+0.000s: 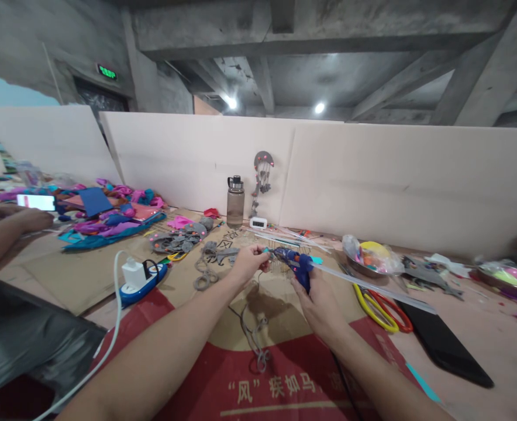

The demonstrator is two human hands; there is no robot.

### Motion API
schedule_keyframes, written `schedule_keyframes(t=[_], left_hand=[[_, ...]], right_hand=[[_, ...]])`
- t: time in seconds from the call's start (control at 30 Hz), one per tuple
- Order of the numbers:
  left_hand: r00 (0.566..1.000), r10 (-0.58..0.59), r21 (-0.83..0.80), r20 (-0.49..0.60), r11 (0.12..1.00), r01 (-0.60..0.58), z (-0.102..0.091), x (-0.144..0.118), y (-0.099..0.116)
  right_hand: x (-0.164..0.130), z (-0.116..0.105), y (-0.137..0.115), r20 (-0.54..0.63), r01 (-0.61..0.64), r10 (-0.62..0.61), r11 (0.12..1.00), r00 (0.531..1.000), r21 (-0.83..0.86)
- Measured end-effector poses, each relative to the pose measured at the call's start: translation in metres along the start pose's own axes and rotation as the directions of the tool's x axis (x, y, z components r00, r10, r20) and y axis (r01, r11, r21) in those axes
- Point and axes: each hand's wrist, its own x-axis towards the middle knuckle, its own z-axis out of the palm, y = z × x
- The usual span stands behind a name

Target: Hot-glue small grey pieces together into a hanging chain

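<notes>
left hand pinching something too small to tell, right hand wrapped around a blue glue gun, grey cord below them

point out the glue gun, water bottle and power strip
Glue gun (303,268), head view: on its blue body.
Water bottle (235,204), head view: on its see-through body.
Power strip (147,287), head view: on its blue side.

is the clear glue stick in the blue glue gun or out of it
In: the clear glue stick runs into the back of the blue glue gun, with a long length sticking out behind.
</notes>
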Motion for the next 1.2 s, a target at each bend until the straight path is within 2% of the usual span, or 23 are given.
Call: schedule_keyframes(t=[0.93, 1.2], left_hand=[[0.999, 0.033, 0.019, -0.002, 0.999, -0.033, 0.0000, -0.0019, 0.0036], [1.000, 0.008, 0.034, -0.006, 0.999, -0.008, 0.0024, -0.0021, 0.0050]], right_hand=[[-0.0002, 0.0021, 0.0014, -0.023, -0.001, 0.000, 1.000, 1.000, -0.026], [-0.0005, 0.0025, 0.0031, -0.029, -0.011, 0.010, 1.000, 1.000, -0.027]])
